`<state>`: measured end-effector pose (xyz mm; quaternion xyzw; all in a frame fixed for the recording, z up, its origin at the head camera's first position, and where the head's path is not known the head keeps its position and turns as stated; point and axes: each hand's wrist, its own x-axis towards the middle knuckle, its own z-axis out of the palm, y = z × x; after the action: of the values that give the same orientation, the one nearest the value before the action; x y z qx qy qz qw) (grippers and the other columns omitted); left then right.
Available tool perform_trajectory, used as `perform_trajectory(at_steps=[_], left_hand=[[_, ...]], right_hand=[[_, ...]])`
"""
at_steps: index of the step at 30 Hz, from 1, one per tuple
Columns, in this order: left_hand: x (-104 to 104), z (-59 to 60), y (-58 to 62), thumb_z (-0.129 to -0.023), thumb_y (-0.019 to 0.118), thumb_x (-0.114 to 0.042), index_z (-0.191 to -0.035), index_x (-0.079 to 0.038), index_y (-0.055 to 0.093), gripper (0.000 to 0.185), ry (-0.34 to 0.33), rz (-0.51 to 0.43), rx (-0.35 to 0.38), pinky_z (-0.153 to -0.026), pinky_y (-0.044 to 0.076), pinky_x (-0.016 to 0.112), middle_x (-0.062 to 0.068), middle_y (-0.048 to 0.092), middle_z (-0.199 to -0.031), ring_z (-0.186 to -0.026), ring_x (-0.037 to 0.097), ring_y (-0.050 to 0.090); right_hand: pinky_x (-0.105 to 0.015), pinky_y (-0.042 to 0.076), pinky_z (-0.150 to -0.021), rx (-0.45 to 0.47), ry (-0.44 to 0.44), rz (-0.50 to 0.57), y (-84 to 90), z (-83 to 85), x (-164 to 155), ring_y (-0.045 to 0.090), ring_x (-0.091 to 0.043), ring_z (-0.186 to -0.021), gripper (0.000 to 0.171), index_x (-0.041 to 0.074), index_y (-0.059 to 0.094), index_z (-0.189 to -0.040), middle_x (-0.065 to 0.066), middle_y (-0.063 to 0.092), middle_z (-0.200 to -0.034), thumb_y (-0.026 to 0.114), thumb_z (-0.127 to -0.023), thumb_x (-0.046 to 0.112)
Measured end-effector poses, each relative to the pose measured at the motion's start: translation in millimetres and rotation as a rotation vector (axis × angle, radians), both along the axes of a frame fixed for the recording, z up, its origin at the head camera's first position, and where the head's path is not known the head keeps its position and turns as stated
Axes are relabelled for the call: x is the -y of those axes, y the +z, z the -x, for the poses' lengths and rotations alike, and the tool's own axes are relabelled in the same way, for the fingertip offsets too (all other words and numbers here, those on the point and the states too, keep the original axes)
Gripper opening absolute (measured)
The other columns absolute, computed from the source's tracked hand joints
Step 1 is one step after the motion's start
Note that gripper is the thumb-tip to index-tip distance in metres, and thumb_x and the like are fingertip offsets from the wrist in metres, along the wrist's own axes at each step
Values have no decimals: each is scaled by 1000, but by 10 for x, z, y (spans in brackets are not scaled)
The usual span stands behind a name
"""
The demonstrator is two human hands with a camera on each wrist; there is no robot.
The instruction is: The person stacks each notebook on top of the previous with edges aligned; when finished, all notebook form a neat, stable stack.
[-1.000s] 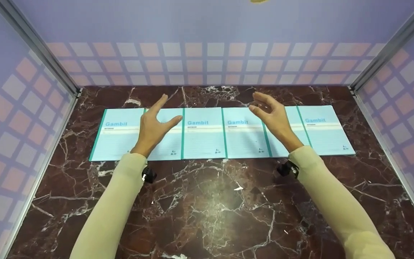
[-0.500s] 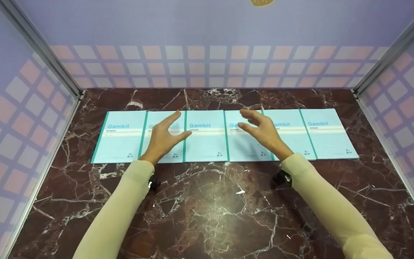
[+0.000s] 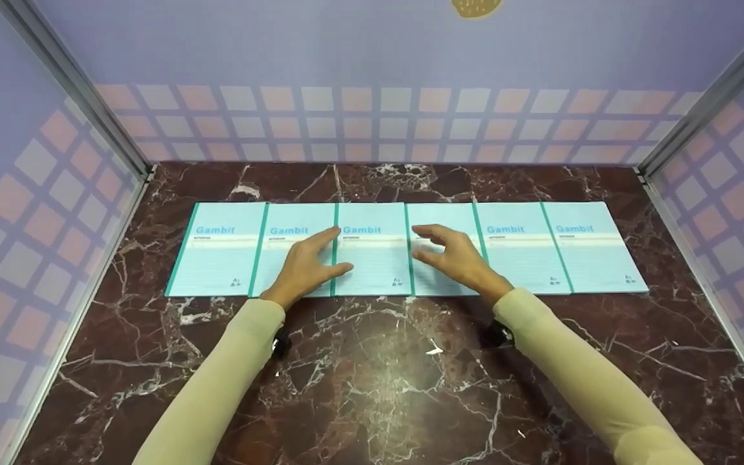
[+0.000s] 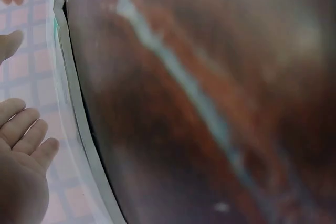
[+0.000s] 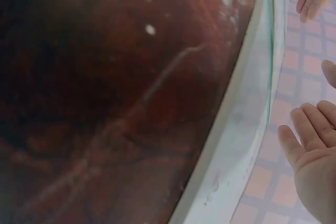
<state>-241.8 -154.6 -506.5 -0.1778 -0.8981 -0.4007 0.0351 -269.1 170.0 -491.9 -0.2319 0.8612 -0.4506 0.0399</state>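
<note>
Several pale blue notebooks lie side by side in one row, each with a green spine at its left edge and "Gambit" printed on the cover. Over the second notebook (image 3: 281, 258) from the left is my left hand (image 3: 304, 268), thumb and fingers spread apart, its tips reaching the third notebook (image 3: 375, 258). My right hand (image 3: 459, 261) overlaps the fourth notebook (image 3: 440, 213), thumb and fingers bent loosely with a gap between them. The palms face each other and hold nothing. Both wrist views show the fingers at the frame's edge, near the notebooks' side.
The notebooks lie on a dark red-brown marbled table (image 3: 372, 387). A lilac wall (image 3: 378, 51) with pink and white squares rises behind, with side panels left and right. A small white scrap (image 3: 434, 349) lies in front of the row.
Both hands have come closer together and lower toward the near side of the notebooks. The row sits slightly lower in the head view, as does the wall pattern.
</note>
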Motion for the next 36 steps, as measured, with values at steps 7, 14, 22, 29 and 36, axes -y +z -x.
perform_trajectory(at_steps=[7,14,22,29,36], left_hand=[[-15,3,-15,-91,88,-22,-153,3,53,75,-41,25,77,-121,38,50,20,51,-157,-147,39,47],[5,-9,3,-90,89,-19,-151,4,56,73,-43,43,98,-121,38,49,21,53,-155,-145,40,48],[17,18,12,-91,88,-18,-150,4,57,71,-57,46,98,-122,37,49,21,52,-156,-147,39,46],[19,9,6,-90,88,-20,-149,4,58,70,-64,62,101,-122,36,49,22,51,-155,-147,39,46],[30,-8,-5,-91,86,-23,-148,5,59,69,-88,91,75,-122,36,50,21,53,-155,-147,38,46]], right_hand=[[-54,50,-110,-25,58,-116,-72,-32,37,60,-44,-131,56,1,60,-148,-19,61,-147,80,-99,20],[-50,48,-112,-36,75,-145,-119,2,88,62,-39,-129,56,0,64,-144,-18,65,-143,83,-95,18],[-49,42,-118,-43,112,-170,-118,29,109,58,-38,-135,61,-1,64,-143,-18,65,-142,87,-90,16],[-50,42,-118,-94,157,-204,-133,21,94,59,-40,-134,60,-2,65,-141,-19,66,-140,88,-88,15],[-51,44,-117,-172,203,-227,-158,14,78,60,-40,-133,57,-3,67,-139,-20,66,-140,87,-90,17]])
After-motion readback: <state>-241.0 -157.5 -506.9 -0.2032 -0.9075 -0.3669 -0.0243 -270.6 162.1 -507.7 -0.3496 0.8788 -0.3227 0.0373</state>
